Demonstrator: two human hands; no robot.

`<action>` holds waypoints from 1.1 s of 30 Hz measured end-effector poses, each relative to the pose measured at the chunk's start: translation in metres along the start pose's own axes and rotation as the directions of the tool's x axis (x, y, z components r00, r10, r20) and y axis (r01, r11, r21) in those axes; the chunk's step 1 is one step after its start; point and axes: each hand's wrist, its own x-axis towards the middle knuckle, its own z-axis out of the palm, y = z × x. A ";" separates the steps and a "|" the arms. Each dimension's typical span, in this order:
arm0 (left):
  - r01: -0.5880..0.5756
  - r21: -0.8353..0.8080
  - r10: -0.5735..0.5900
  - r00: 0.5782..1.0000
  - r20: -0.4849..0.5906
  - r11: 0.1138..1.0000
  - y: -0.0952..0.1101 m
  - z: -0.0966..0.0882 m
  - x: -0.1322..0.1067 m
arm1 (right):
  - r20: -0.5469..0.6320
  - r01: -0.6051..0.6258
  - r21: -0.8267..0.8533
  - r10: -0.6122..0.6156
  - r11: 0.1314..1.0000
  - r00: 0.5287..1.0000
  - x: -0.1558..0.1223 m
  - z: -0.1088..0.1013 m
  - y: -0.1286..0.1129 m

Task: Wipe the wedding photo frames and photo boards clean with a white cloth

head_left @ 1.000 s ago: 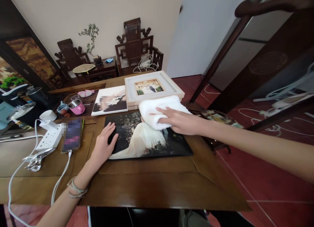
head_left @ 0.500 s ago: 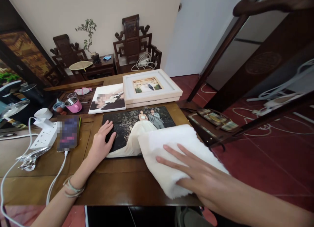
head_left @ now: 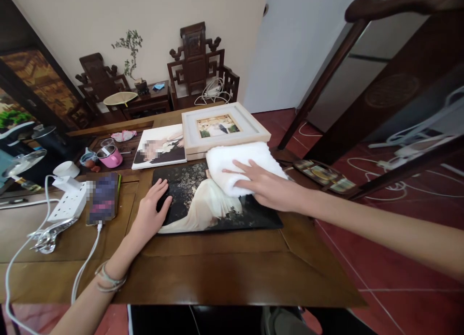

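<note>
A dark wedding photo panel lies flat on the wooden table. My left hand rests open on its left edge, fingers flat. My right hand presses flat on a folded white cloth at the panel's far right part, fingers stretched out over it. Just behind the cloth sits a white framed photo, and to its left lies another unframed photo print.
A phone on a white cable, a white power strip and a metal clip lie at the left. A pink cup and small items stand behind. Carved wooden chairs line the far wall. Red floor tiles lie to the right.
My right hand swept the white cloth down to the panel's near right corner, then back up to its far edge. My left hand stayed on the panel's left side.
</note>
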 end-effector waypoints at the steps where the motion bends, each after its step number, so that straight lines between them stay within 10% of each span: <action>1: 0.002 0.000 -0.002 1.000 0.000 1.000 0.000 0.000 0.000 | -0.008 0.003 0.007 -0.002 1.000 1.000 -0.006 0.002 -0.006; 11: 0.020 0.003 -0.020 0.999 -0.027 1.000 0.003 0.000 0.000 | -0.053 0.078 0.136 -0.071 0.988 0.996 -0.080 0.014 -0.122; 24: 0.012 -0.019 -0.012 1.000 -0.006 1.000 0.000 0.000 -0.001 | 0.083 -0.010 -0.046 0.014 0.999 0.996 0.036 -0.008 -0.031; 33: 0.014 -0.005 -0.014 1.000 0.000 1.000 0.000 0.001 -0.001 | 0.104 0.028 0.076 -0.035 0.997 0.994 -0.022 0.014 -0.103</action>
